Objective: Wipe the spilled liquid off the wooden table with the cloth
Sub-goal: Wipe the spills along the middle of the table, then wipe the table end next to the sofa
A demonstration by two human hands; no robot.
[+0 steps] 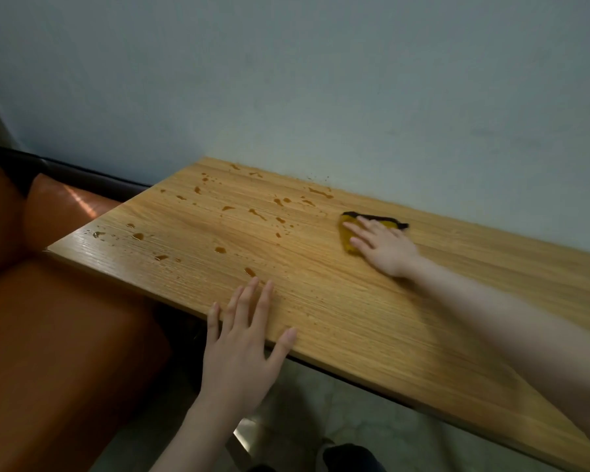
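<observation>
Right hand (385, 248) pressed flat, fingers straight, on a yellow cloth (349, 238); brown spilled liquid (220, 249) lay left of it on the wooden table (372, 321), where the left hand (241, 349) rested flat, holding nothing

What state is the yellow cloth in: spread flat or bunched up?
Bunched up. The cloth is a crumpled wad under the right hand, whose straight fingers press it onto the wooden table.

We seem to be in a café or diner booth. A long light-oak laminate desk (355, 318) with a thin dark edge runs flush against a plain pale blue-grey painted wall (321, 80). At its left end stands an orange-brown padded leatherette bench seat (55, 335) with a dark trimmed backrest. Below the desk we see a pale marbled tile floor (355, 430).
</observation>
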